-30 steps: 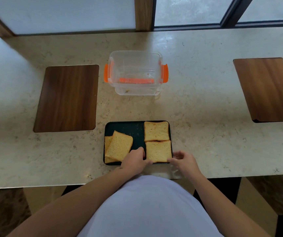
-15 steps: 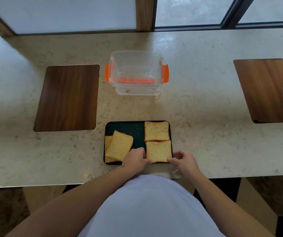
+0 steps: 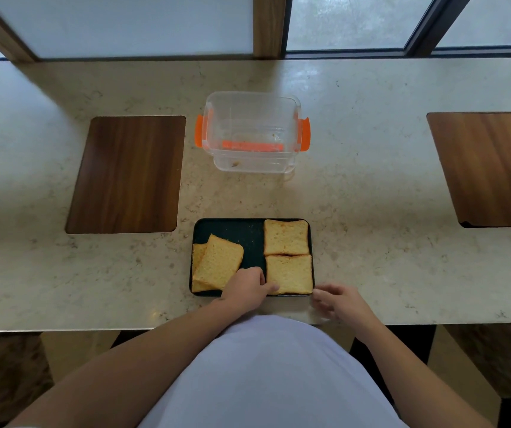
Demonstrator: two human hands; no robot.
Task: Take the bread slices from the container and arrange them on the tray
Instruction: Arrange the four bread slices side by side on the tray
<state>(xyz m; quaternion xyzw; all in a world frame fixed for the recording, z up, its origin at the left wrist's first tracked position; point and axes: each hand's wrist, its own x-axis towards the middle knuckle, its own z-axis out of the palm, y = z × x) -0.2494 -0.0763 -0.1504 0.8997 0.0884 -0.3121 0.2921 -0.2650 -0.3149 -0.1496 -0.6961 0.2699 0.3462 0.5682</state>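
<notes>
A black tray [image 3: 232, 231] lies at the near edge of the counter. Two bread slices lie flat on its right half, one at the back [image 3: 285, 237] and one in front [image 3: 289, 273]. On the left half a tilted slice [image 3: 218, 261] rests on top of another slice [image 3: 198, 253]. My left hand [image 3: 246, 288] is at the tray's front edge, fingers curled, thumb on the front right slice's near left corner. My right hand [image 3: 339, 301] hovers just off the tray's front right corner, fingers apart. The clear container [image 3: 252, 131] with orange latches holds only crumbs.
Two dark wooden boards are set into the marble counter, one at the left [image 3: 127, 174] and one at the right [image 3: 489, 168]. The container stands behind the tray in the middle. The counter's near edge runs just below my hands; windows line the far side.
My right hand has drawn slightly away from the tray's front right corner, and its fingers have spread. My left hand and the slices have stayed put.
</notes>
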